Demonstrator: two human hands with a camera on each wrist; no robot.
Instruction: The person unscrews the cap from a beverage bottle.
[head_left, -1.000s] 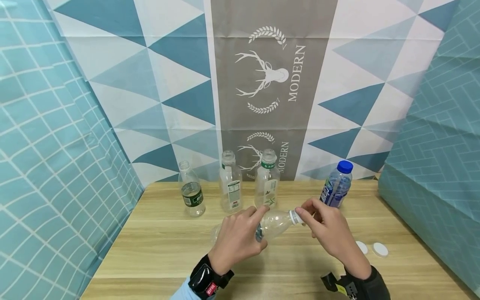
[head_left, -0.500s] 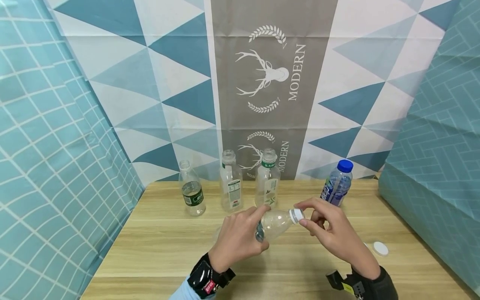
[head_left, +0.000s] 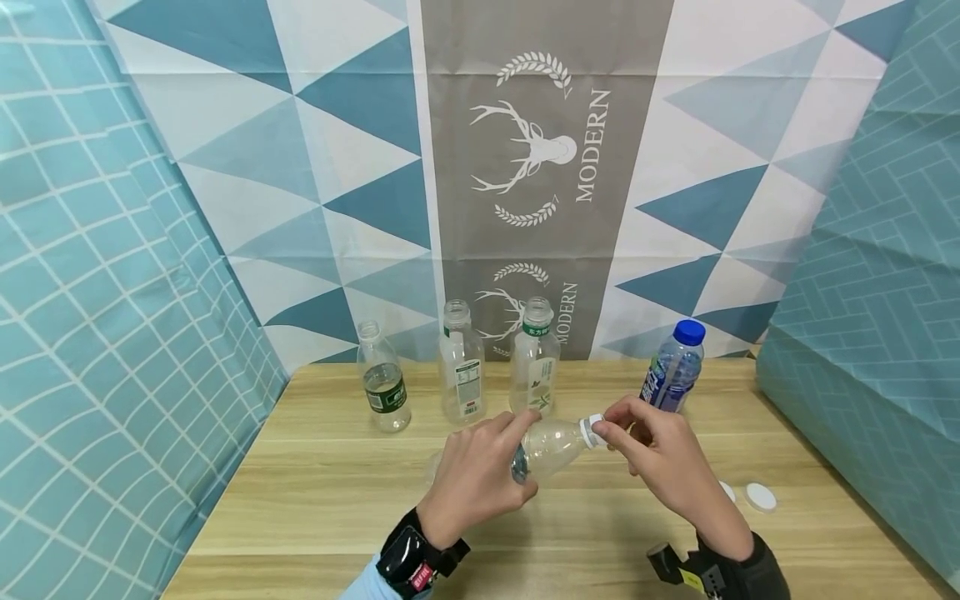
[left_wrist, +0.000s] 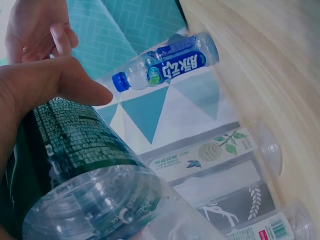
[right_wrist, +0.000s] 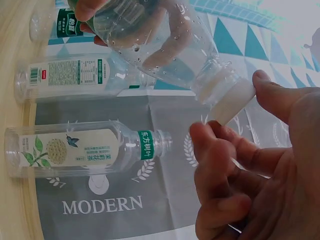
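My left hand (head_left: pixel 480 471) grips a clear plastic bottle (head_left: pixel 553 446) round its dark green label, holding it tilted with the neck toward the right. On the neck sits a white cap (right_wrist: pixel 233 101), pinched between the thumb and fingers of my right hand (head_left: pixel 660 454). In the right wrist view the thumb presses one side of the cap and the curled fingers touch the other. Water drops cling inside the held bottle. The left wrist view shows the label (left_wrist: pixel 80 135) close up, under the left thumb.
Behind the hands stand three uncapped clear bottles: a green-labelled one (head_left: pixel 386 398) and two with pale labels, one left (head_left: pixel 468 387), one right (head_left: pixel 535 383). A blue-capped bottle (head_left: pixel 675 367) stands at the back right. Two white caps, one nearer (head_left: pixel 761 497), lie on the wooden table (head_left: pixel 315 508).
My right hand has turned at the cap, fingers spreading round it half a second ago and drawing together again now. The left hand and bottle have barely moved.
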